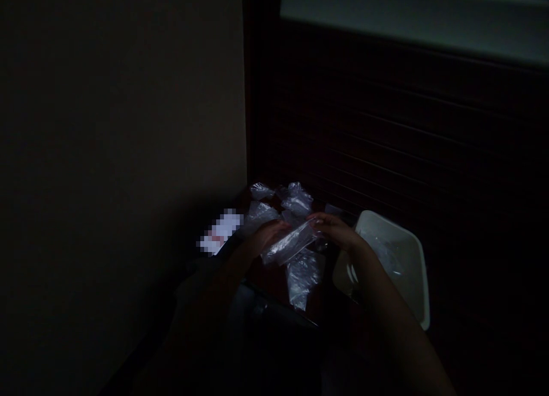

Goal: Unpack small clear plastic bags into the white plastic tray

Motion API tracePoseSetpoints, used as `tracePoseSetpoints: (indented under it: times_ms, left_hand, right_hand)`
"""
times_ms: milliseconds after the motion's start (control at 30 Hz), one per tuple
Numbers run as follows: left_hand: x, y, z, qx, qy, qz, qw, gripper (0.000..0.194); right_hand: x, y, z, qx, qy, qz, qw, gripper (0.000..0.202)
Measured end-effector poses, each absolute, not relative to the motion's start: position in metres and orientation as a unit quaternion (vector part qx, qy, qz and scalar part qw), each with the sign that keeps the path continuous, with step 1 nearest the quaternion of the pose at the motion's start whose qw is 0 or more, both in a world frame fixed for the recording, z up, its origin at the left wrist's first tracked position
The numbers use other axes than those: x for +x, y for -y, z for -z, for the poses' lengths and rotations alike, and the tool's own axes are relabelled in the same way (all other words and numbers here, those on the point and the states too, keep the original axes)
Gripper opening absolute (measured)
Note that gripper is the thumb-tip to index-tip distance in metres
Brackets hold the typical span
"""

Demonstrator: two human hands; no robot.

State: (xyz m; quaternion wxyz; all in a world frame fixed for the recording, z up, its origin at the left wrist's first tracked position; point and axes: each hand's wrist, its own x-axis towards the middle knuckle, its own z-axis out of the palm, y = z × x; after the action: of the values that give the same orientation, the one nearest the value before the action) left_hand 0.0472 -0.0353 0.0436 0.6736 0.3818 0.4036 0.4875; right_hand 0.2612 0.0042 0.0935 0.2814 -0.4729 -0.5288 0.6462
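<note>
Dominating the view, a beige wall [120,127] is filling the left half, meeting a dark slatted panel [386,133] that is covering most of the right. A pale band [412,19] is running across the top of that panel. Lighting is very poor throughout.

Below, a dark desk [274,282] is carrying the items, though its edges are barely showing. A white tub [418,270] is sitting at the right of it, tilted toward the camera, with what looks like clear plastic lying inside; its contents are too dim to make out.

A heap of clear plastic bags [283,200] is lying at the back of the desk, near the corner. Another loose bag [302,279] is lying flat, just below the hands. A blurred white patch [221,231] is lying to the left of the heap.

Both hands are working over the middle of the desk. The left hand [266,239] is curling its fingers closed on the lower end of a rolled plastic bag [289,244]. The right hand [337,230] is pinching the upper end of the same bag. The bag is hanging slantwise between them, above the desk and just left of the tub.
</note>
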Motion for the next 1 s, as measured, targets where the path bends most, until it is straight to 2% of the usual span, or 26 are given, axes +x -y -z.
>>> tracePoseSetpoints:
  times_ms: [133, 333, 567, 700, 933, 1000]
  left_hand:
    - [0.050, 0.040, -0.032, 0.420, -0.393, -0.417, 0.704, 0.017]
    - [0.050, 0.040, -0.023, 0.441, -0.396, -0.401, 0.699, 0.018]
    - [0.049, 0.036, -0.026, 0.389, -0.413, -0.485, 0.666, 0.016]
    - [0.055, 0.037, -0.032, 0.333, -0.391, -0.522, 0.681, 0.017]
    - [0.068, 0.042, -0.044, 0.256, -0.303, -0.558, 0.729, 0.023]
    - [0.072, 0.043, -0.044, 0.257, -0.304, -0.556, 0.729, 0.024]
  right_hand:
    - [0.260, -0.006, -0.092, -0.479, 0.561, -0.615, 0.278, 0.036]
    - [0.255, -0.003, -0.096, -0.471, 0.591, -0.603, 0.256, 0.038]
    - [0.254, -0.002, -0.094, -0.476, 0.600, -0.587, 0.262, 0.043]
    - [0.258, -0.002, -0.091, -0.492, 0.590, -0.593, 0.240, 0.051]
    - [0.256, -0.001, -0.090, -0.451, 0.586, -0.650, 0.174, 0.052]
    - [0.255, 0.000, -0.090, -0.435, 0.610, -0.635, 0.189, 0.049]
